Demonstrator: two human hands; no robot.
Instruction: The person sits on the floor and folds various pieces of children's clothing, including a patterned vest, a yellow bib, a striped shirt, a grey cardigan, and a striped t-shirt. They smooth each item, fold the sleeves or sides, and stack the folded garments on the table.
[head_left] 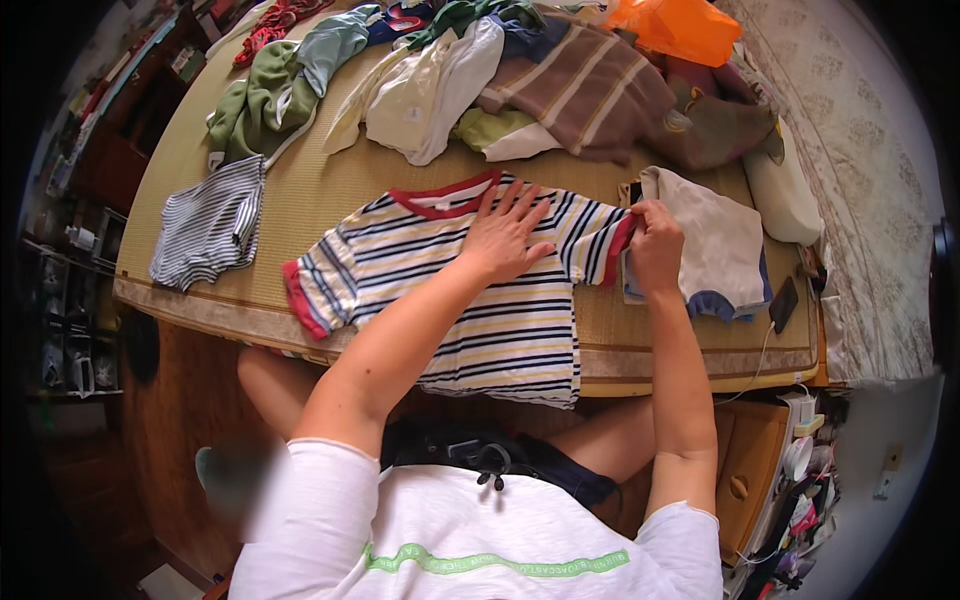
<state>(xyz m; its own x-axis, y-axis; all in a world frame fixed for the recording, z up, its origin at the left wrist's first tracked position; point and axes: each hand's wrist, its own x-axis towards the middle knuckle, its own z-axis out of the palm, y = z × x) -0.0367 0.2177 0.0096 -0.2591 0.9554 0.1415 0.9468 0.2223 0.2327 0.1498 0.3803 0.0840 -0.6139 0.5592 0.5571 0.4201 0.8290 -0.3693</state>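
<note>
A short-sleeved striped T-shirt (450, 300) with red collar and cuffs lies spread on the mat-covered bed (290, 130), its hem hanging over the near edge. My left hand (507, 235) rests flat on its chest just below the collar, fingers spread. With my right hand (657, 245) I pinch the red cuff of the right-hand sleeve. Right beside that hand is a stack of folded clothes (705, 240), beige on top with blue beneath. The other sleeve lies out to the left, untouched.
A striped garment (212, 225) lies at the left. Across the back is a heap of clothes, with a green garment (265, 105), a brown striped one (585, 90) and an orange bag (675, 28). A phone (784, 305) on a cable lies by the right edge, near a wooden drawer (745, 470).
</note>
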